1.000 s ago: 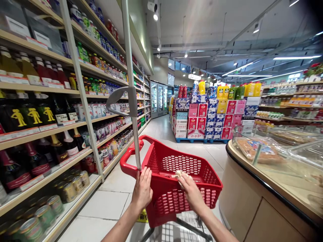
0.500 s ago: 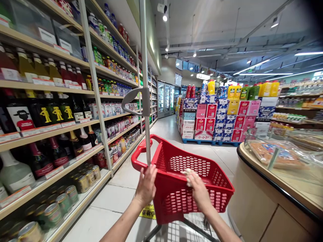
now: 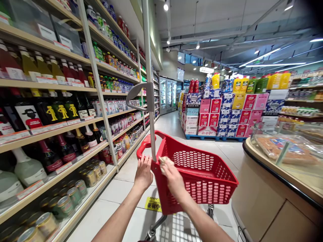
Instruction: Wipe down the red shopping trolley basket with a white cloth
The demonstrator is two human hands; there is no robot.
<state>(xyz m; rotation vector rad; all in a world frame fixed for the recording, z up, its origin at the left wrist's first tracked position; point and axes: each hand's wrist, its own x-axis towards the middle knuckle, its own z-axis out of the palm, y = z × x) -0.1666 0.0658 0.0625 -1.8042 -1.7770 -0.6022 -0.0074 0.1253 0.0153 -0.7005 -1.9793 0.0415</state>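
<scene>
A red plastic shopping cart basket (image 3: 202, 174) stands in the aisle in front of me. My left hand (image 3: 143, 173) rests on its near rim at the foot of a grey upright pole (image 3: 149, 80) that rises from the cart. My right hand (image 3: 171, 176) presses a small pale crumpled cloth (image 3: 164, 160) against the rim just right of the pole. The basket looks empty inside.
Shelves of wine bottles (image 3: 50, 111), cans and drinks run along the left. A curved glass-topped food counter (image 3: 282, 161) stands on the right. Stacked boxes on a pallet (image 3: 222, 114) stand ahead, with fridges (image 3: 168, 95) at the aisle's far end. A yellow floor sticker (image 3: 153, 204) lies under the cart.
My right hand with the cloth has slid left along the rim, from the middle to beside the pole. The view has shifted a little to the left.
</scene>
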